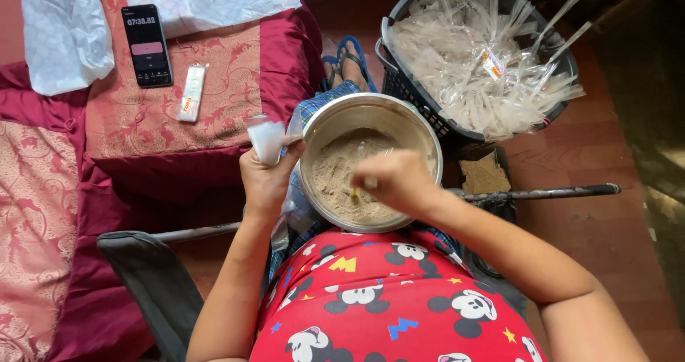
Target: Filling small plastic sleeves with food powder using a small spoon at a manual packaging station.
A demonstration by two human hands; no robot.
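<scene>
Round steel bowl [421, 130] on my lap, half full of tan powder [335, 176]. My right hand [399, 180] inside bowl, fingers pinched shut on small yellow scoop [354, 193], tip pointing down into powder, long axis near upright. My left hand [267, 176] just left of bowl rim, fingers clamped around small clear plastic pouch [267, 137], mouth up, long axis vertical. Black plastic basket [407, 83] right of my feet, heaped with filled clear pouches [485, 69]. Black phone [147, 46] on red patterned cushion [228, 76].
</scene>
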